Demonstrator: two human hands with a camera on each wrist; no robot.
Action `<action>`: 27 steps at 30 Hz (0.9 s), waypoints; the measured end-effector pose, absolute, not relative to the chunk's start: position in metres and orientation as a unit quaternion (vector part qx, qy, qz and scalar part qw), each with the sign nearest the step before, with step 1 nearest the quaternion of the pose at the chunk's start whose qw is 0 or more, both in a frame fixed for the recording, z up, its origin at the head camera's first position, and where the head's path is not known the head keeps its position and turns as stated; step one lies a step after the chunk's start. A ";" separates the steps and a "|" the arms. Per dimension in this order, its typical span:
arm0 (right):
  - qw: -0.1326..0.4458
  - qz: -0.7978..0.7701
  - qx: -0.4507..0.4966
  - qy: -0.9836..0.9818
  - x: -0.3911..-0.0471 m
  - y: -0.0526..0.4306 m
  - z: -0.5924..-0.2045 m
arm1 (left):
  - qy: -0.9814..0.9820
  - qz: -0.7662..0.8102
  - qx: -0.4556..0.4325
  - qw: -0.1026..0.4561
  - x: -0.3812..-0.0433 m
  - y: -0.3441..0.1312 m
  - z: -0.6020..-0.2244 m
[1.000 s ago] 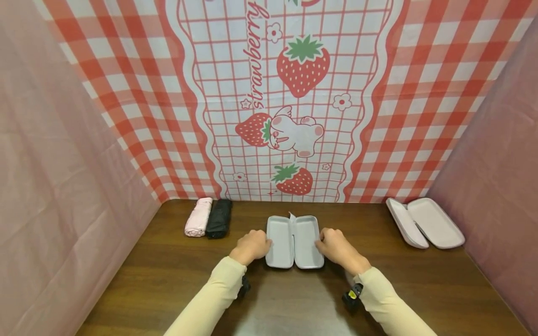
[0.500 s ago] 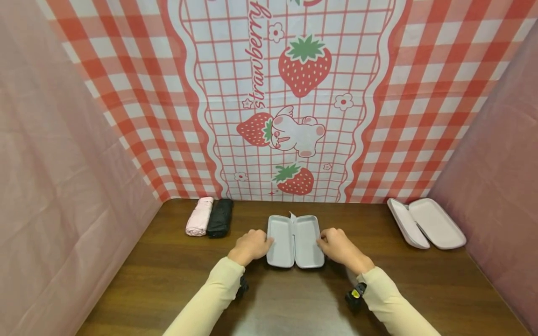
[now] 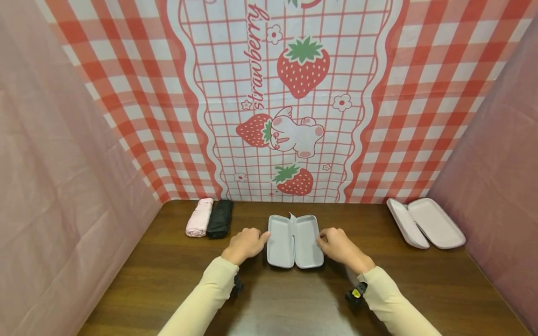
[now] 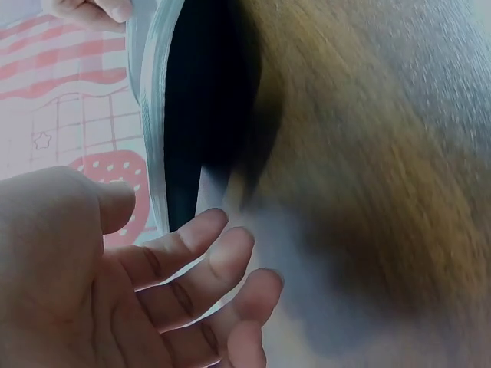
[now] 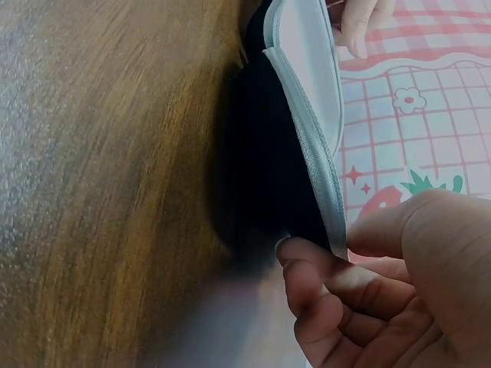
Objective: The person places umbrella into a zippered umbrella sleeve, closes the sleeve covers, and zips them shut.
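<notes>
A grey zip case (image 3: 280, 242) lies spread open on the table in the head view, its two shallow halves side by side and its inside facing up. To its left, my left hand (image 3: 245, 243) has its fingertips close to the outer edge. The left wrist view shows thumb and loosely bent fingers (image 4: 192, 284) apart, not gripping; whether a fingertip touches the case's dark underside (image 4: 192, 153) I cannot tell. My right hand (image 3: 338, 245) pinches the right half's rim, thumb on top and fingers beneath, as the right wrist view shows at the zipper edge (image 5: 311, 153).
At the back left lie a rolled pink cloth bundle (image 3: 199, 217) and a black one (image 3: 220, 219), side by side. A second, paler case (image 3: 437, 223) lies open at the back right. A strawberry-print cloth (image 3: 302, 112) hangs behind the brown table (image 3: 277, 303).
My left hand has loosened from the case's left rim and shifted slightly left, its thumb now off the inside. The right hand and the case have stayed in place.
</notes>
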State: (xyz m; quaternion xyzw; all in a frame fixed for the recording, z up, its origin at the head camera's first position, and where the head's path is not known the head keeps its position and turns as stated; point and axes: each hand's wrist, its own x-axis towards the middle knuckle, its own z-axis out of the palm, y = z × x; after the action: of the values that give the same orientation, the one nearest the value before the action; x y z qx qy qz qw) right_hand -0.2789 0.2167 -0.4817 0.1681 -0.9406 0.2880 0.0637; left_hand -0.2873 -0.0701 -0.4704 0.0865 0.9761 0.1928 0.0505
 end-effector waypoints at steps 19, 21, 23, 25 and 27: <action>0.055 0.281 0.178 -0.941 -0.279 0.221 -0.482 | 0.989 0.124 0.073 0.023 -0.300 -0.100 -0.444; 0.052 0.283 0.177 -0.941 -0.278 0.221 -0.482 | 0.990 0.119 0.075 0.014 -0.301 -0.104 -0.441; 0.049 0.282 0.175 -0.942 -0.278 0.222 -0.482 | 0.990 0.112 0.080 0.005 -0.303 -0.109 -0.438; 0.049 0.283 0.176 -0.942 -0.277 0.221 -0.482 | 0.991 0.107 0.086 -0.002 -0.304 -0.114 -0.435; 0.049 0.284 0.176 -0.941 -0.277 0.221 -0.482 | 0.991 0.100 0.089 -0.008 -0.306 -0.120 -0.432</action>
State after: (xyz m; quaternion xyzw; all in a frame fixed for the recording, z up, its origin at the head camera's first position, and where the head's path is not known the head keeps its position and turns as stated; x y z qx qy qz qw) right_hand -0.2767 0.2211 -0.4816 0.1765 -0.9411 0.2842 0.0485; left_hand -0.3057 -0.1195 -0.4322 0.0888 0.9909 0.1004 -0.0084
